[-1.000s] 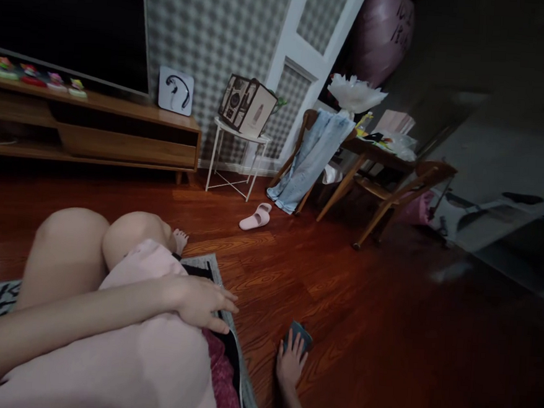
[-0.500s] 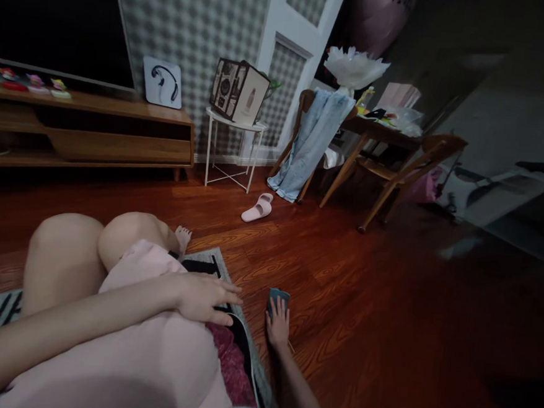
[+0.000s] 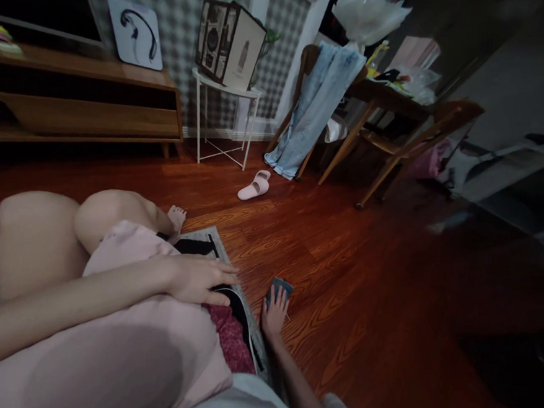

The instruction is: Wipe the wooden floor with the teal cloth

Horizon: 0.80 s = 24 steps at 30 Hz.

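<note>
My left hand (image 3: 204, 279) lies palm down over my lap, on the edge of the pink cloth (image 3: 132, 337) that covers my thighs. Its fingers are stretched out and nothing is in them. On the wooden floor to my right, my right hand (image 3: 274, 316) rests with fingers spread over a small flat dark-teal item (image 3: 283, 285), whose kind I cannot make out. The fingers partly cover that item. Between the two hands are a dark red fabric (image 3: 229, 341) with a black border and the edge of a grey and black rug (image 3: 214, 237).
A pink slipper (image 3: 254, 186) lies on the floor ahead. Behind it stand a white side table (image 3: 227, 85) bearing a printed box (image 3: 230, 42), and a wooden TV cabinet (image 3: 96, 117). Jeans (image 3: 309, 107) hang over a chair by a cluttered table; another wooden chair (image 3: 388, 147) stands right.
The view has tilted down and turned slightly right, so the furniture sits higher and further left. My right hand still lies on the teal item, its fingers now angled differently. My left hand stays on my lap.
</note>
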Each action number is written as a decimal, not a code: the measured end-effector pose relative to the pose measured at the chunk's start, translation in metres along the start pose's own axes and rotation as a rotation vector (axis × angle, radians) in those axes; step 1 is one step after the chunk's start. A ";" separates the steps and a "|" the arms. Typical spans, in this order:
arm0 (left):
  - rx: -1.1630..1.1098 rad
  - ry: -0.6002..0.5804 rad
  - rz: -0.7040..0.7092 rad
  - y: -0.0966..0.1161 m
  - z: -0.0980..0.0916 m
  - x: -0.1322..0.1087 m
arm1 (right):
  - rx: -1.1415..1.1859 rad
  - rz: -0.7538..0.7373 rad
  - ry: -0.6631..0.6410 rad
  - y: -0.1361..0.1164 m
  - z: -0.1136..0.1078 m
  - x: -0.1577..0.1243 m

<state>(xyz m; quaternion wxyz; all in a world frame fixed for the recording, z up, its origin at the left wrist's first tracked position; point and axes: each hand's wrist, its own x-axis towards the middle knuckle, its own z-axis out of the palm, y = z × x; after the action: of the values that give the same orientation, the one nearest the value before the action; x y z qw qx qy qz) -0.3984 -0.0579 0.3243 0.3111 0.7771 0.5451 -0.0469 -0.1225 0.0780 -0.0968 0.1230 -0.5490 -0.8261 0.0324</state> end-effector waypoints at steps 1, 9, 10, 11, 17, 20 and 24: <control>-0.003 0.007 0.007 0.000 0.000 0.000 | 0.014 -0.062 -0.005 -0.013 0.003 0.000; 0.018 -0.004 -0.006 0.002 -0.002 -0.001 | 0.021 -0.232 -0.065 -0.026 -0.002 0.062; 0.016 -0.012 -0.010 0.003 -0.003 -0.001 | 0.003 -0.169 -0.067 -0.013 -0.004 0.070; 0.015 -0.015 -0.015 0.003 -0.004 -0.001 | -0.017 -0.090 -0.065 0.001 -0.006 0.077; 0.013 -0.018 -0.038 0.003 -0.004 -0.001 | -0.087 0.205 -0.005 0.075 -0.017 0.068; 0.025 -0.012 -0.036 0.001 -0.002 0.000 | -0.075 0.199 0.033 0.076 -0.016 0.046; 0.016 -0.017 -0.033 0.002 -0.002 -0.001 | -0.042 0.071 0.043 0.040 -0.006 0.016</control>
<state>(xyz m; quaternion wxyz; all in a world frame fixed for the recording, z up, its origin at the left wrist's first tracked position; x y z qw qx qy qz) -0.3972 -0.0578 0.3271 0.3086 0.7702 0.5546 -0.0630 -0.0912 0.1083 -0.0962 0.1280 -0.5808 -0.8039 0.0076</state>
